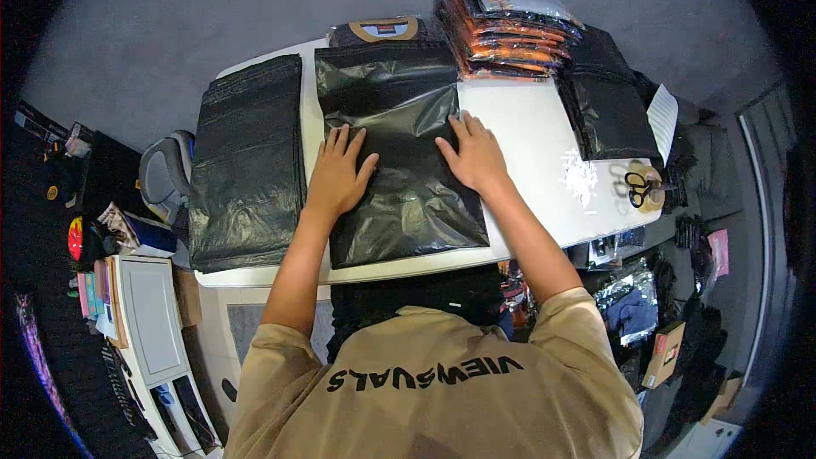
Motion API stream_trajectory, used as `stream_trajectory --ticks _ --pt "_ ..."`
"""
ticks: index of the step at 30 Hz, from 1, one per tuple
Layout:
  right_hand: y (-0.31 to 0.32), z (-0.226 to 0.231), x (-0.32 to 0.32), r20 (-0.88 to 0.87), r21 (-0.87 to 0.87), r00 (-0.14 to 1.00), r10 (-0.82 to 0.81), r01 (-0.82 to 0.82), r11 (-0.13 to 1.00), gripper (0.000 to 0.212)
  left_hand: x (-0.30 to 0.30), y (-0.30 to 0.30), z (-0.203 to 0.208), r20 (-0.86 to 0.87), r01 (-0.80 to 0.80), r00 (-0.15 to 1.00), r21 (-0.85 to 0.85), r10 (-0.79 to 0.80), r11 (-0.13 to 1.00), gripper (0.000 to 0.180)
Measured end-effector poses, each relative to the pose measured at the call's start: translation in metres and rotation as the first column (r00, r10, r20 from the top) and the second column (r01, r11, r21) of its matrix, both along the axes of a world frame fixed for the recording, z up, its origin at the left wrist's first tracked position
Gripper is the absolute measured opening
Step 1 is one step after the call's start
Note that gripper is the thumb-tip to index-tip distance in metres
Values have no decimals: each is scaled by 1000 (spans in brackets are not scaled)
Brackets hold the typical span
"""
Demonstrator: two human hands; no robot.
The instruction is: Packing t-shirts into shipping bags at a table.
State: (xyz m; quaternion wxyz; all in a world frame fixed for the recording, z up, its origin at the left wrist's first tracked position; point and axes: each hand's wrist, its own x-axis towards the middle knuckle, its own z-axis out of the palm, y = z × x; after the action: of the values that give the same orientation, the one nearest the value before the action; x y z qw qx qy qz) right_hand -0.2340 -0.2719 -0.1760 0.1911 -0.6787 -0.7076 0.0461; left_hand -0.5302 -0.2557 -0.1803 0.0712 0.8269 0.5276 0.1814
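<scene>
Both hands lie flat, fingers spread, on the black plastic bag (399, 153) mid-worktop (527, 144): left hand (338, 172) and right hand (473, 153) equally near, the bag's long axis running away from the person.

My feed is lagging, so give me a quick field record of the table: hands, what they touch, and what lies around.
left hand: flat, palm down on the black plastic bag
right hand: flat on the same bag, near its right edge
bag: lies flat on the white table
left of bag: stack of black bags
far right corner: stack of packed garments
right side: black bag pile, scissors
</scene>
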Motion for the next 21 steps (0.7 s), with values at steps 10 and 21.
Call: stream_trajectory --ticks 10,21 --pt "-4 -7 7 81 -171 996 43 -28 985 72 -5 2 -2 9 56 998 -31 -55 998 63" --pt "-5 4 -7 68 -184 997 40 -27 983 76 14 0 7 9 126 992 -52 -126 991 67"
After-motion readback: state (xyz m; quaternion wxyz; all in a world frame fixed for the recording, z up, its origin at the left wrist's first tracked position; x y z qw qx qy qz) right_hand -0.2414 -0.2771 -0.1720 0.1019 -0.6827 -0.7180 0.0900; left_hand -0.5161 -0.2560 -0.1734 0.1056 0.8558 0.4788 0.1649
